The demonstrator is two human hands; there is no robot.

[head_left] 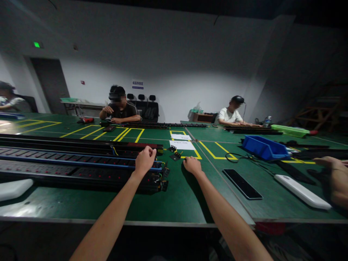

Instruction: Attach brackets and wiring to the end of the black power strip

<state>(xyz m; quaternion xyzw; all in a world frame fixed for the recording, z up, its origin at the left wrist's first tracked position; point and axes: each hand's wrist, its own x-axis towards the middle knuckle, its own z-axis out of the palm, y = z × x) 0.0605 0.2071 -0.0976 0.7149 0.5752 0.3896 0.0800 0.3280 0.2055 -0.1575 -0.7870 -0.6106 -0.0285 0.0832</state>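
My left hand [146,159] is closed over the right end of the long black strips [103,174] with red dots; what its fingers hold, if anything, is hidden. On the green table [174,203], my right hand [192,165] rests with curled fingers, close to a small black bracket [175,156] with yellow wire. Whether something is inside that hand cannot be made out. Loose wires and black end pieces [164,177] stick out of the strips below and right of my left hand. Two white paper sheets [182,145] lie beyond the bracket.
A black phone [242,184], a white power bank [302,191] with a cable and a blue bin [264,147] are on the right. Another person's hand [335,174] shows at the right edge. Several people sit across or along the table. A white object [15,189] lies left.
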